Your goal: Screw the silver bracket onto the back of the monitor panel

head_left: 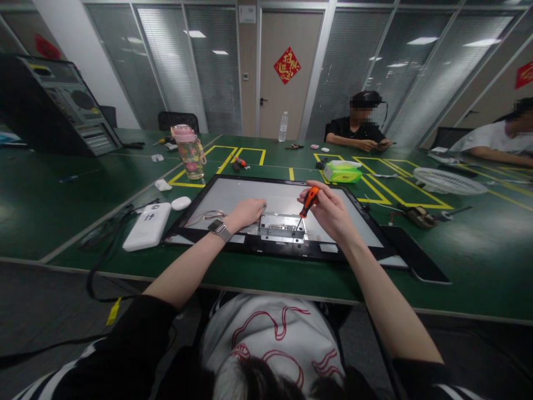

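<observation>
A flat panel [353, 222] with a black frame and pale grey back lies on the green table. On its near middle part sits a metal bracket [277, 226]. My right hand [327, 211] holds an orange and black screwdriver [310, 202], tilted, its tip down at the bracket's right part. My left hand [246, 212] rests on the panel at the bracket's left edge, fingers close together; whether they hold anything is too small to tell. Thin wires [208, 215] lie on the panel, left of that hand.
Left of the panel are a white power bank [147, 226], a white oval case [181, 203] and a drink bottle [189, 153]. A green tissue pack [342, 171] stands behind; a black slab [416, 255] lies right. Two people sit across the table [491, 250].
</observation>
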{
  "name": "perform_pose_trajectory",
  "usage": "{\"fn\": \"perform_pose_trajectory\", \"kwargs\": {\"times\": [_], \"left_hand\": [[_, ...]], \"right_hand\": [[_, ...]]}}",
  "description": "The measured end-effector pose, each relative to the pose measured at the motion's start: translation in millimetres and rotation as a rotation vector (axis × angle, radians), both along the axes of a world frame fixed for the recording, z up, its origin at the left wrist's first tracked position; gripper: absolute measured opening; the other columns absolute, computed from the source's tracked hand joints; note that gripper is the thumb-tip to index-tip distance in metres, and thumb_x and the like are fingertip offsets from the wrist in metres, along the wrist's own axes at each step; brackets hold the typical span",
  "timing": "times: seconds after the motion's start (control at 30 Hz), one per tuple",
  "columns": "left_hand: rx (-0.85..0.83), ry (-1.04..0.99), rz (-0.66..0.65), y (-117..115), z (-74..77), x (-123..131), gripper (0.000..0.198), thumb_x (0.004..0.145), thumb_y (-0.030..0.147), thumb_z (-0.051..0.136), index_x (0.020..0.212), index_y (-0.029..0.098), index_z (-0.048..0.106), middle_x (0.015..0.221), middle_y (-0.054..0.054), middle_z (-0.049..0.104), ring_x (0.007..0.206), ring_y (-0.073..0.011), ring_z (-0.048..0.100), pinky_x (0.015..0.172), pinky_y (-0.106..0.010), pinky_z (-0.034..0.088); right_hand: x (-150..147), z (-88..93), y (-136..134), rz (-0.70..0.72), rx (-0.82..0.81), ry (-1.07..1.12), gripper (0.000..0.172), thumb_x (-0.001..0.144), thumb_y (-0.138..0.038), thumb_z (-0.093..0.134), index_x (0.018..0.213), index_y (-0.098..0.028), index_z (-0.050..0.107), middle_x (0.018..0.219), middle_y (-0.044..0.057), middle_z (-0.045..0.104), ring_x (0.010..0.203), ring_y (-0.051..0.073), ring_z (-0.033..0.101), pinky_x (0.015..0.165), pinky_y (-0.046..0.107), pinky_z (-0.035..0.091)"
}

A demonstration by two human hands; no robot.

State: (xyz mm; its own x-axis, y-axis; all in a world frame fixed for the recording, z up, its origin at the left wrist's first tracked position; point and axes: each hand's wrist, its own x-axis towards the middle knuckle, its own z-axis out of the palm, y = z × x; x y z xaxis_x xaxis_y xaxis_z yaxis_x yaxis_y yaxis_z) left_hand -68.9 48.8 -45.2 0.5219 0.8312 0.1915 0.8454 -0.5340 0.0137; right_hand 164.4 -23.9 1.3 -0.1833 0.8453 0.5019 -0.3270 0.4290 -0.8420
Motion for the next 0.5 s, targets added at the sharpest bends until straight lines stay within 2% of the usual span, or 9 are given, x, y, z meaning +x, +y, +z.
{"fn": "perform_pose_trajectory", "kwargs": {"times": [0.13, 0.3, 0.37, 0.5], "left_hand": [[-0.009, -0.005, 0.002, -1.1, 1.4, 0.4, 0.030, 0.096, 0.022, 0.039, 0.115, 0.018, 0.061, 0.107, -0.011, 0.071, 0.096, -0.0236, 0.067, 0.080, -0.030, 0.049], [-0.019, -0.004, 0.006, -3.5, 4.2, 1.1, 0.030, 0.096, 0.023, 0.038, 0.114, 0.018, 0.062, 0.107, -0.011, 0.071, 0.095, -0.0233, 0.067, 0.080, -0.031, 0.049], [-0.020, -0.001, 0.003, -3.9, 4.5, 1.4, 0.031, 0.096, 0.022, 0.037, 0.114, 0.018, 0.062, 0.107, -0.011, 0.071, 0.095, -0.0235, 0.067, 0.080, -0.031, 0.049], [-0.020, -0.007, 0.008, -4.2, 4.7, 1.6, 0.031, 0.095, 0.022, 0.038, 0.114, 0.017, 0.062, 0.107, -0.011, 0.071, 0.096, -0.0239, 0.067, 0.080, -0.031, 0.049]], "right_hand": [[0.8, -2.7, 1.7, -0.082, 0.073, -0.110, 0.029, 0.087, -0.040, 0.060, 0.114, -0.029, 0.065, 0.096, 0.003, 0.068, 0.093, 0.020, 0.064, 0.088, 0.040, 0.050], [0.1, -8.9, 5.1, -0.411, 0.258, -0.207, 0.021, 0.079, -0.030, 0.070, 0.100, -0.029, 0.068, 0.091, 0.000, 0.061, 0.082, 0.016, 0.060, 0.078, 0.033, 0.051], [-0.8, -8.1, 3.0, -0.509, 0.329, -0.249, 0.018, 0.080, -0.027, 0.069, 0.098, -0.029, 0.068, 0.091, 0.001, 0.060, 0.084, 0.017, 0.059, 0.078, 0.033, 0.050], [-3.2, -4.8, -3.2, -0.531, 0.371, -0.327, 0.023, 0.093, -0.028, 0.051, 0.111, -0.028, 0.066, 0.098, 0.004, 0.064, 0.091, 0.019, 0.062, 0.085, 0.037, 0.048]]}}
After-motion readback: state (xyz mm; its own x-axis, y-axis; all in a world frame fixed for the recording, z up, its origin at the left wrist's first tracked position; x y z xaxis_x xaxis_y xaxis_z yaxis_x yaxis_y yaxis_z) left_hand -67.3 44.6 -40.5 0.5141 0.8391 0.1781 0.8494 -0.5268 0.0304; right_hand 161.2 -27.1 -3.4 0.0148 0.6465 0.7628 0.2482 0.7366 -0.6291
